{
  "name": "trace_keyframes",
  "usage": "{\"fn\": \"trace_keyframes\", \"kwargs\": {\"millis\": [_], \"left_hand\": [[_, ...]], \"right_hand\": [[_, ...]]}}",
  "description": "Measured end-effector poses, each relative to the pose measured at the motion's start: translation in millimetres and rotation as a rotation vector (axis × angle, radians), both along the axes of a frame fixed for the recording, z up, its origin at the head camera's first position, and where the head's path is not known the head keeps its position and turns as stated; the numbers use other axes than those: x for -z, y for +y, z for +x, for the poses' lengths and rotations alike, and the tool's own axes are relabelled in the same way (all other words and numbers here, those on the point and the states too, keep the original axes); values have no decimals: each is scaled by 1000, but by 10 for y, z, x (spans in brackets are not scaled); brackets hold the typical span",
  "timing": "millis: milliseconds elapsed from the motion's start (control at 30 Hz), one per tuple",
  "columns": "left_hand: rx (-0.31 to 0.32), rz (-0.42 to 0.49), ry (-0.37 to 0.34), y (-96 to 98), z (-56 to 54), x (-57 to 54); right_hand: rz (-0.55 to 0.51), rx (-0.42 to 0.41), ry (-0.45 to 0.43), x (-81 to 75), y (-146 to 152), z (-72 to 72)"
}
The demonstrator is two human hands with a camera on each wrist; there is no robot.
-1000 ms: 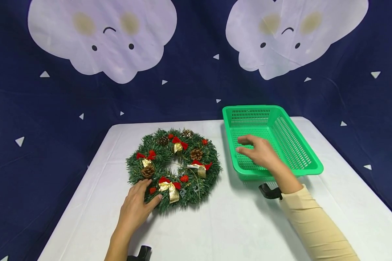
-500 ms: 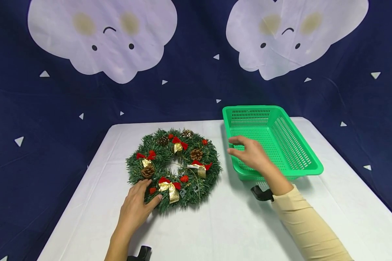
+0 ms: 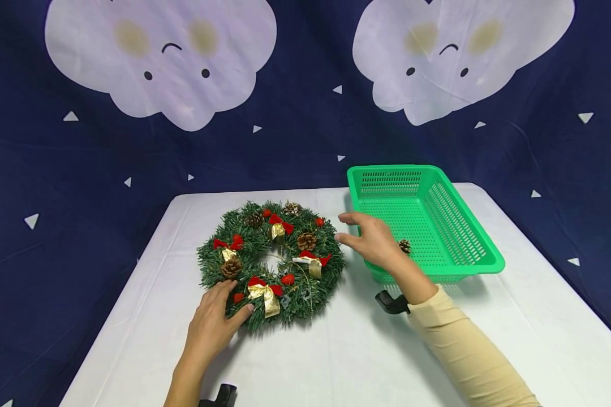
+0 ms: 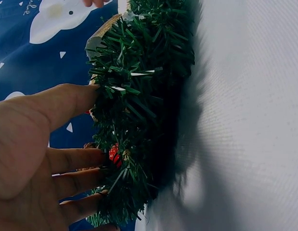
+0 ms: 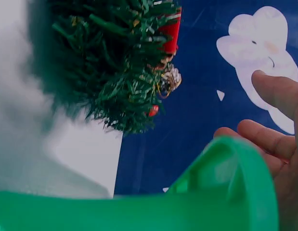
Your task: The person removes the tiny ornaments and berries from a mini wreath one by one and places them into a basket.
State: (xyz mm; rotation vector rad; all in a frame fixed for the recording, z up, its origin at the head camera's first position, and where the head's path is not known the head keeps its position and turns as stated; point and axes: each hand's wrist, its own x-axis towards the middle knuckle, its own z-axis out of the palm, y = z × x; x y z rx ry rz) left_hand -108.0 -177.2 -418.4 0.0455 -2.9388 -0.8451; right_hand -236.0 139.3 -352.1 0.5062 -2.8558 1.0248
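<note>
A green Christmas wreath (image 3: 326,288) with pinecones, red berries and red-and-gold bows lies flat on the white table. My left hand (image 3: 213,319) rests on its near left edge; in the left wrist view its thumb and fingers (image 4: 76,183) reach extended to the green needles. Between the wreath and a green plastic basket (image 3: 489,260), my right hand (image 3: 370,237) hovers over the basket's left rim, thumb and fingers spread, holding nothing. One small pinecone (image 3: 404,246) lies in the basket, partly hidden by that hand.
The white table (image 3: 305,367) extends in front of the wreath and basket. Behind it hangs a dark blue cloth (image 3: 305,135) with clouds and small white triangles. Each wrist carries a black mount (image 3: 392,302).
My right hand has moved left from over the basket toward the wreath, and the pinecone in the basket has come into view. The left hand and wreath have stayed in place.
</note>
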Motion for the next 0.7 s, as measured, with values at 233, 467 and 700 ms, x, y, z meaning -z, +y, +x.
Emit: {"fn": "trace_keyframes", "kwargs": {"millis": [233,467,700], "left_hand": [[1,-1,-6,-8,-4,-5],[4,-7,9,-7,-6,-3],[3,-6,9,-8,-6,8]], "right_hand": [[6,-9,32,14,-108,0],[21,-12,28,28,-222,-35],[26,-25,10,22,-321,-70]]}}
